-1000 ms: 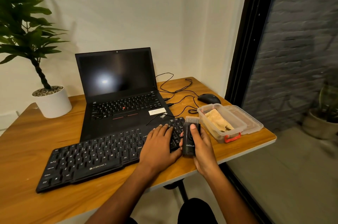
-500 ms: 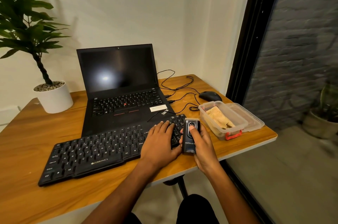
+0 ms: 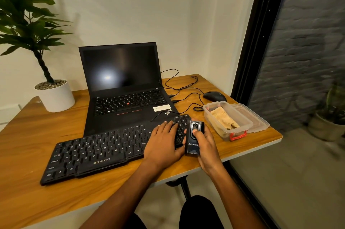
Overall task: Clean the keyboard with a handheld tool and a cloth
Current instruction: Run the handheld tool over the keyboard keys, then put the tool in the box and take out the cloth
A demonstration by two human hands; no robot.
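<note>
Handheld tool (image 3: 193, 138) gripped in right hand (image 3: 206, 144); left hand (image 3: 162, 141) flat on keyboard (image 3: 97, 151), holding nothing; cloth (image 3: 223, 117) untouched in box, centre right.

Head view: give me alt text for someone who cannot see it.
A person's left hand rests flat on a black keyboard while the right hand holds a small black cleaning tool. Behind sit an open laptop and a clear box holding a cloth.
</note>
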